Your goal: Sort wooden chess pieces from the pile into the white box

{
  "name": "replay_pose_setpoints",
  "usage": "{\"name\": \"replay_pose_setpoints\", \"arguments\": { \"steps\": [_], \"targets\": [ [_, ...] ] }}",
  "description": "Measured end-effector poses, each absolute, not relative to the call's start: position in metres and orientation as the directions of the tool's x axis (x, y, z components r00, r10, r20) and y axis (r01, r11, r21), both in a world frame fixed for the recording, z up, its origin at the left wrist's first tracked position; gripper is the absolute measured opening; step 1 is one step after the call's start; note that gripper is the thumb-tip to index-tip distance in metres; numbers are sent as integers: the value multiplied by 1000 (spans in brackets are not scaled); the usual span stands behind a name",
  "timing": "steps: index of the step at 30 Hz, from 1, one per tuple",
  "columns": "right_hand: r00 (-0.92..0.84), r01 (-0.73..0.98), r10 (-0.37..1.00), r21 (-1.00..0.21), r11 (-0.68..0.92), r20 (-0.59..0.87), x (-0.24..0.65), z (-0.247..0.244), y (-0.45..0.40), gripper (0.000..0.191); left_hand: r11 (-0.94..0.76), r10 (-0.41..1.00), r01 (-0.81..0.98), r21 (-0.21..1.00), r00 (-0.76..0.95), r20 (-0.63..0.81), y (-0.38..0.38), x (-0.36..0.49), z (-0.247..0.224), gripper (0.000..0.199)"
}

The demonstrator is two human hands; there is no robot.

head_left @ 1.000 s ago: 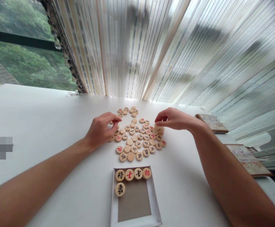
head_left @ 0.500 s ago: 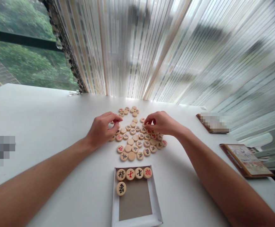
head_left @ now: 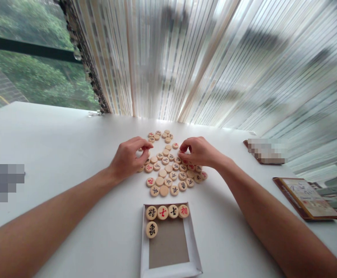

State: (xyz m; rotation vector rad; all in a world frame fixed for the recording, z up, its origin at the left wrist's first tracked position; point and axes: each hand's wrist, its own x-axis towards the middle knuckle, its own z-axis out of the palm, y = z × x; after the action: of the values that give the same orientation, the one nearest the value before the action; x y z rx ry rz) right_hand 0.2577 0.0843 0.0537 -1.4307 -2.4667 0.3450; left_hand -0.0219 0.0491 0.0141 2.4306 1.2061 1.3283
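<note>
Many round wooden xiangqi pieces (head_left: pixel 168 182) with red or black characters lie loosely spread on the white table, some blank side up. At the left edge of the spread, my left hand (head_left: pixel 132 156) hovers with thumb and forefinger apart, nothing visible between them. My right hand (head_left: pixel 198 152) is at the right side, its thumb and forefinger curled in on the edge of a xiangqi piece (head_left: pixel 180 153) that is partly hidden. Nearer to me is a shallow white box (head_left: pixel 195 245) with a grey-brown bottom. Four pieces line its far end, and a black-character piece (head_left: pixel 151 230) sits below the leftmost.
Two brown-edged flat items, a farther one (head_left: pixel 263 152) and a nearer one (head_left: pixel 307 199), lie along the table's right side. Striped sheer curtains (head_left: pixel 156 58) hang behind the table (head_left: pixel 64 154). A window with greenery is at the far left. A blurred-out patch covers the left edge.
The whole view has shifted slightly, so everything appears a little farther right. Both hands keep nearly the same place over the pieces. The pieces in the box are unchanged.
</note>
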Motion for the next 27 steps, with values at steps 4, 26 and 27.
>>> {"name": "replay_pose_setpoints", "arguments": {
  "steps": [4, 26, 27],
  "targets": [
    [-415, 810, 896, -384, 443, 159, 262, 57, 86, 9, -679, 690, 575, 457, 289, 663, 49, -22, 14, 19],
    [-334, 31, 942, -999, 29, 17, 224, 66, -2, 52, -370, 906, 171, 913, 286, 314, -1, 4, 41, 21],
    [-318, 7, 948, -1000, 6, 3, 221, 64, -8, 49, -338, 908, 144, 930, 310, 282, -8, 6, 42, 22]
  ]
}}
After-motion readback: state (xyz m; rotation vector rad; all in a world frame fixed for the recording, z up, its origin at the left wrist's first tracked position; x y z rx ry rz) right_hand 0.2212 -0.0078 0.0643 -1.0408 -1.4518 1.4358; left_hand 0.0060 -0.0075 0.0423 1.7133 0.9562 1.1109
